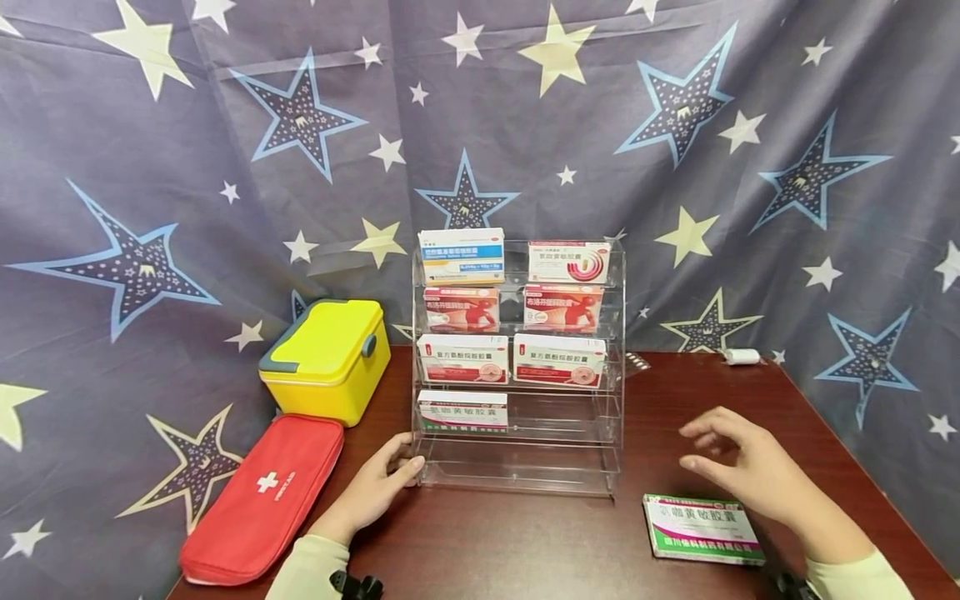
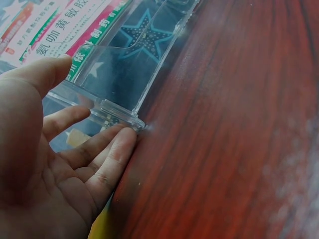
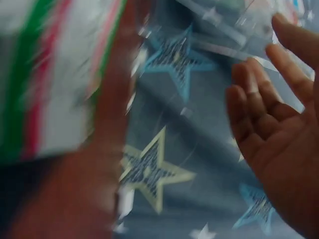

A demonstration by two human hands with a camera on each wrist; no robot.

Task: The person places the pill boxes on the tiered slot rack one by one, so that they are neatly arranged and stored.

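Note:
A clear tiered display rack (image 1: pixel 517 475) stands mid-table with medicine boxes on its upper tiers. Beside its lower left edge is my left hand (image 1: pixel 386 479); in the left wrist view its fingers (image 2: pixel 117 149) lie nearly straight against the rack's bottom corner, thumb apart. A white, green and magenta medicine box (image 1: pixel 462 412) sits at the left of the lowest filled tier. A similar capsule box (image 1: pixel 703 531) lies flat on the table at the right. Just above and beyond it hovers my right hand (image 1: pixel 738 462), fingers loosely bent around nothing.
Left of the rack are a yellow case (image 1: pixel 330 350) with grey latches and a red first-aid pouch (image 1: pixel 262 500). A small white roll (image 1: pixel 741 357) and a blister strip (image 1: pixel 637 362) lie at the back right. A star-patterned curtain (image 1: pixel 487 108) hangs behind the table.

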